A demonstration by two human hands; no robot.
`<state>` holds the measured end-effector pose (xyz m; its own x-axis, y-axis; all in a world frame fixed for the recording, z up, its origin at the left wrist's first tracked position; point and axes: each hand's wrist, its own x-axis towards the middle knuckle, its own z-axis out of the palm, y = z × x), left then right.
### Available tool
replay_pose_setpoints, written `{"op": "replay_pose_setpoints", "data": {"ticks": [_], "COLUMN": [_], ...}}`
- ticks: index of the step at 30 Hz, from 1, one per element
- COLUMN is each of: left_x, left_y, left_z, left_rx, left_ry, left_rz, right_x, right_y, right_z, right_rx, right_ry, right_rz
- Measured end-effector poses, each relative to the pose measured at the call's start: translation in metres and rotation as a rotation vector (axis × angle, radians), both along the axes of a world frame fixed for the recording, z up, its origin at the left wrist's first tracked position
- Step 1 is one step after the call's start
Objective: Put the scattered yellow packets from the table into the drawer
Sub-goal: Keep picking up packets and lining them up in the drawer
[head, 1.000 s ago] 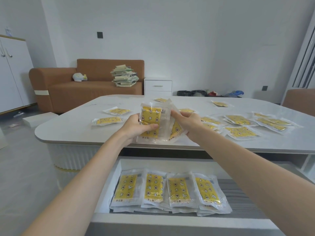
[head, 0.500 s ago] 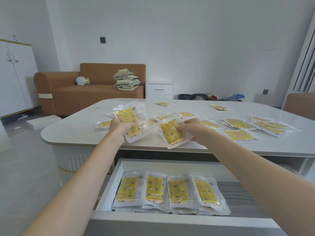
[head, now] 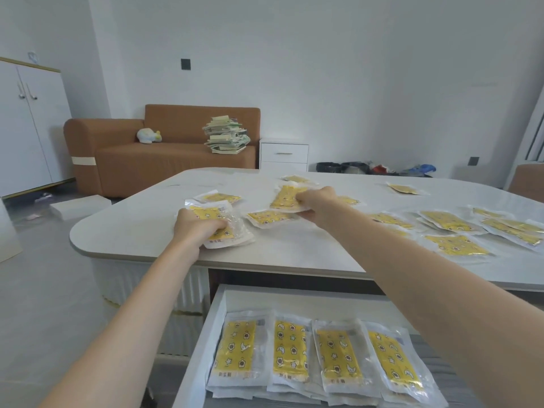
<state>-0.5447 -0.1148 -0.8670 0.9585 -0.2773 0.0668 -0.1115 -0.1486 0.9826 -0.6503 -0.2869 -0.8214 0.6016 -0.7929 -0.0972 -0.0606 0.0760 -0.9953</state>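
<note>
Left hand (head: 195, 228): fingers curled over a small stack of clear-plastic packets with yellow star-print inserts (head: 206, 214), pressing it down at the near left part of the white rounded table top (head: 132, 231).

Right hand (head: 318, 204): farther in and well apart from the left, pinching one yellow packet (head: 284, 197) by its right end, thumb underneath. The packet is tilted; whether it touches the table cannot be told.

Between the hands: one loose packet (head: 268, 217) flat on the table. Just behind the left hand: another (head: 219, 197). To the right: a spread of overlapping packets (head: 453, 245). Near the far edge: two singles (head: 403, 188) and (head: 295, 179).

Below the table's near edge: white drawer (head: 216, 319) pulled open, holding four side-by-side piles of the same packets (head: 291, 353).

Background: brown sofa (head: 164, 154) with a stack of books (head: 226, 135) on its seat; white bedside cabinet (head: 284, 154) beside it.
</note>
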Motion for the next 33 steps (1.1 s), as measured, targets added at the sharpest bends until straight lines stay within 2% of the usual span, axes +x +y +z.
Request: {"op": "replay_pose_setpoints", "data": {"ticks": [4, 6, 7, 10, 11, 13, 15, 17, 19, 22, 25, 29, 33], "left_x": [0.010, 0.015, 0.017, 0.023, 0.024, 0.024, 0.022, 0.021, 0.018, 0.015, 0.017, 0.019, 0.016], "left_y": [0.007, 0.007, 0.007, 0.007, 0.007, 0.007, 0.008, 0.008, 0.009, 0.011, 0.015, 0.018, 0.018], "left_z": [-0.004, -0.007, -0.009, -0.012, -0.013, -0.012, -0.012, -0.011, -0.009, -0.005, -0.002, -0.002, -0.001], "left_rx": [0.010, 0.011, 0.016, 0.011, 0.007, -0.002, -0.010, -0.030, -0.056, -0.100, -0.150, -0.195, -0.194], "left_ry": [-0.048, -0.061, -0.063, -0.050, -0.043, -0.033, -0.025, -0.017, -0.017, 0.018, 0.097, 0.161, 0.141], "left_rz": [-0.008, -0.026, -0.027, -0.036, -0.035, -0.032, -0.025, -0.030, -0.028, -0.037, -0.077, -0.118, -0.069], "right_x": [0.030, 0.038, 0.038, 0.031, 0.027, 0.023, 0.022, 0.026, 0.035, 0.046, 0.049, 0.046, 0.029], "right_y": [0.009, 0.009, 0.007, 0.006, 0.006, 0.008, 0.012, 0.017, 0.019, 0.022, 0.027, 0.030, 0.024], "right_z": [-0.008, -0.015, -0.018, -0.019, -0.017, -0.014, -0.016, -0.022, -0.032, -0.041, -0.042, -0.038, -0.035], "right_rx": [0.016, -0.120, -0.286, -0.960, -1.111, -1.318, -1.330, -1.221, -1.201, -1.230, -1.416, -1.596, -1.576], "right_ry": [0.066, 0.171, 0.266, 0.605, 0.632, 0.592, 0.564, 0.635, 0.717, 0.721, 0.748, 0.765, 0.737], "right_rz": [0.099, 0.125, 0.111, 0.017, 0.023, 0.170, 0.384, 0.506, 0.492, 0.335, 0.245, 0.259, 0.367]}}
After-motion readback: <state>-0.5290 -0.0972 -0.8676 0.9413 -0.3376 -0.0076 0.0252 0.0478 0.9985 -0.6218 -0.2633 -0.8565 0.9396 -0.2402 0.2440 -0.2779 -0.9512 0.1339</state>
